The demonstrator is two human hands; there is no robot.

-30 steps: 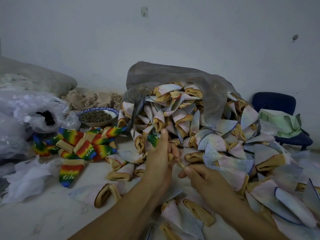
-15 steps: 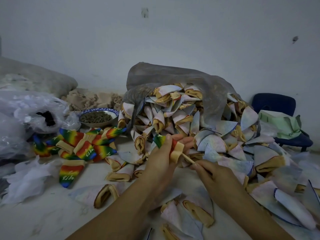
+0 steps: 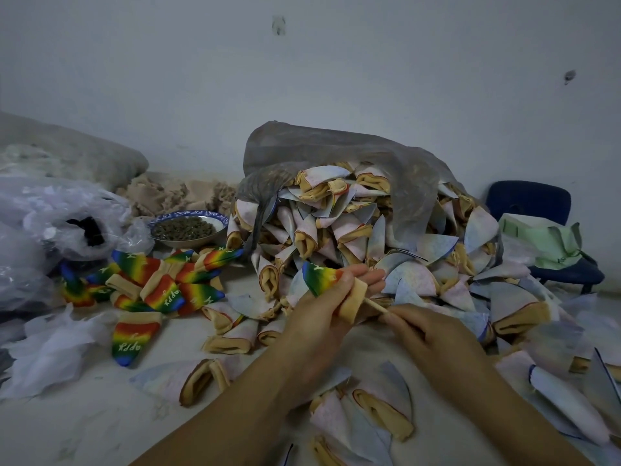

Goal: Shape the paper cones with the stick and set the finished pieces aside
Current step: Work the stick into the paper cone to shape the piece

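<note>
One stick (image 3: pixel 375 305), one rainbow cone (image 3: pixel 320 276)

One wide-angle view, worn on the head, looks forward and down from close above the left hand (image 3: pixel 316 317) and right hand (image 3: pixel 433 334), across a pale littered surface (image 3: pixel 84 415) to the plain white wall (image 3: pixel 336 79) straight ahead.

Bowl (image 3: pixel 201 214) w/ dark pellets centre-left; blue chair (image 3: pixel 529 206) far right; plastic bags (image 3: pixel 50 213) left.
</note>
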